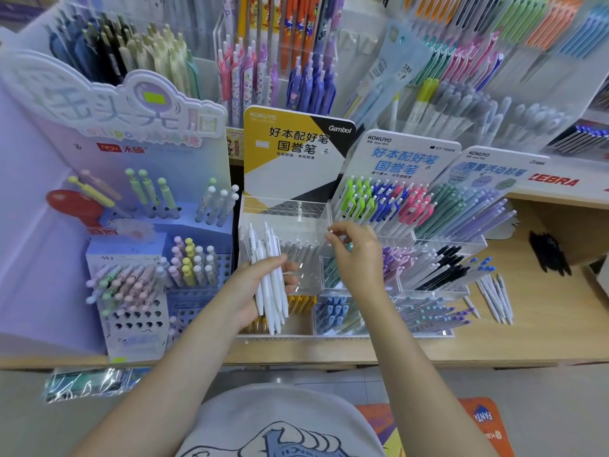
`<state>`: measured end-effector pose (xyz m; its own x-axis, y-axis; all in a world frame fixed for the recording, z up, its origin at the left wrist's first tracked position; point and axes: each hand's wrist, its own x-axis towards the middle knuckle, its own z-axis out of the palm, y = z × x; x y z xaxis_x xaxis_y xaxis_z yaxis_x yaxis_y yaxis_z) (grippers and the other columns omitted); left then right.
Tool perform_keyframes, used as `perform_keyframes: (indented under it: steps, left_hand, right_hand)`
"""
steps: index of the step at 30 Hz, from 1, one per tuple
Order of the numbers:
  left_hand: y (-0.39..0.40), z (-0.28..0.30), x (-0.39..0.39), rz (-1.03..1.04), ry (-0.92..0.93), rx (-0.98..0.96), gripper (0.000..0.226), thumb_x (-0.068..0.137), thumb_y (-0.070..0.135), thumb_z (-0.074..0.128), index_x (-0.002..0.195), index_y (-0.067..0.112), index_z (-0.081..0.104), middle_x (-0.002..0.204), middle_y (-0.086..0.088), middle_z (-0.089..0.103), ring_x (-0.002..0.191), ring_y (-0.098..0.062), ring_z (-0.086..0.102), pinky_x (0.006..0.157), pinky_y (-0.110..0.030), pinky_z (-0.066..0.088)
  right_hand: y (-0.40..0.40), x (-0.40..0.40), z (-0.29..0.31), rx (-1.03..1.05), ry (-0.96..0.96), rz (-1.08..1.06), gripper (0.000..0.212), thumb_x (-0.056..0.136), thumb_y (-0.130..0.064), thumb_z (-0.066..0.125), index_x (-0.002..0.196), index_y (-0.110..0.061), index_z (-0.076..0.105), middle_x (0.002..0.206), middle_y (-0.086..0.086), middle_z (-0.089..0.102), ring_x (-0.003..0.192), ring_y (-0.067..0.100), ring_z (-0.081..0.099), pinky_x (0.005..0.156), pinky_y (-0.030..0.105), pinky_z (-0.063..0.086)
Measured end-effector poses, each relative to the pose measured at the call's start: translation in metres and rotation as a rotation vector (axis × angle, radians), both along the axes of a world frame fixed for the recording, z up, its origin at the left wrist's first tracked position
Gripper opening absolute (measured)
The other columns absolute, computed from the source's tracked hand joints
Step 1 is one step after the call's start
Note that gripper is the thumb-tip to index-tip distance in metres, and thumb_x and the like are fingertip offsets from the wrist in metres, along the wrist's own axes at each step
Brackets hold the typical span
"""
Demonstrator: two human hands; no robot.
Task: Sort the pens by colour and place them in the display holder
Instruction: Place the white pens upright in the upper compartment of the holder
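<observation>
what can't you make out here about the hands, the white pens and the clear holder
Head view, the only one:
- Right hand: fingertips are curled at the clear holder; whether they pinch a pen is blurred.
- White pens in the left hand: they overlap, so the count is unclear.
- Holder's lower tiers: both hands cover them.
- Small print on the yellow Kokuyo card: too small.

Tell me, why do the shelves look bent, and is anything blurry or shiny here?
Head view: the wide-angle lens bows the shelf edge and tilts the racks outward; the upper pen racks are soft and blurred; the clear holder shows small glints; light is even, shadows faint; the white pens stay sharp.
</observation>
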<state>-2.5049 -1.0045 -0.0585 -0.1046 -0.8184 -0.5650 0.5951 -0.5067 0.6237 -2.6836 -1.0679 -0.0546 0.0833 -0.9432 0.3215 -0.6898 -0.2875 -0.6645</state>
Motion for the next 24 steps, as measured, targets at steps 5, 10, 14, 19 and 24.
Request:
perform_keyframes:
  steps: [5, 10, 14, 19, 24]
  left_hand:
    - [0.003, 0.000, -0.003, 0.008, 0.008, 0.008, 0.019, 0.093, 0.011, 0.063, 0.109, 0.000, 0.062, 0.080, -0.010, 0.073, 0.064, -0.018, 0.069, 0.058, -0.028, 0.059]
    - [0.003, 0.000, -0.007, 0.000, -0.005, 0.013, 0.017, 0.093, 0.012, 0.064, 0.106, 0.000, 0.064, 0.081, -0.010, 0.073, 0.065, -0.018, 0.070, 0.061, -0.028, 0.060]
    - [0.005, 0.002, -0.009, -0.018, 0.039, 0.022, 0.013, 0.090, 0.012, 0.065, 0.099, 0.003, 0.066, 0.081, -0.011, 0.073, 0.068, -0.021, 0.070, 0.066, -0.033, 0.062]
    - [0.009, 0.002, -0.004, -0.108, 0.054, 0.010, 0.029, 0.075, 0.017, 0.071, 0.102, 0.007, 0.069, 0.083, -0.009, 0.073, 0.068, -0.021, 0.070, 0.065, -0.034, 0.062]
    - [0.010, -0.001, 0.004, -0.177, -0.082, -0.100, 0.028, 0.077, 0.018, 0.071, 0.103, 0.008, 0.067, 0.089, -0.013, 0.073, 0.069, -0.021, 0.069, 0.067, -0.036, 0.058]
  right_hand:
    - [0.001, -0.011, -0.003, 0.020, 0.020, -0.027, 0.008, 0.089, -0.014, 0.070, 0.096, -0.013, 0.073, 0.078, -0.021, 0.050, 0.089, 0.018, 0.056, 0.080, 0.031, 0.049]
    - [0.004, -0.014, -0.020, 0.004, 0.130, 0.027, 0.009, 0.085, -0.017, 0.074, 0.094, -0.015, 0.075, 0.082, -0.013, 0.065, 0.091, 0.018, 0.052, 0.080, 0.039, 0.048]
    - [-0.002, -0.006, -0.033, -0.069, 0.253, -0.031, 0.009, 0.080, -0.018, 0.079, 0.089, -0.015, 0.076, 0.086, -0.001, 0.068, 0.088, 0.027, 0.052, 0.072, 0.035, 0.030]
    - [-0.008, -0.002, -0.034, -0.069, 0.351, -0.081, 0.012, 0.079, -0.022, 0.079, 0.088, -0.014, 0.076, 0.086, 0.003, 0.061, 0.089, 0.028, 0.050, 0.074, 0.033, 0.022]
    - [0.007, 0.006, -0.004, 0.009, 0.041, 0.029, 0.011, 0.088, -0.023, 0.071, 0.093, -0.014, 0.076, 0.085, -0.002, 0.066, 0.088, 0.018, 0.054, 0.078, 0.033, 0.044]
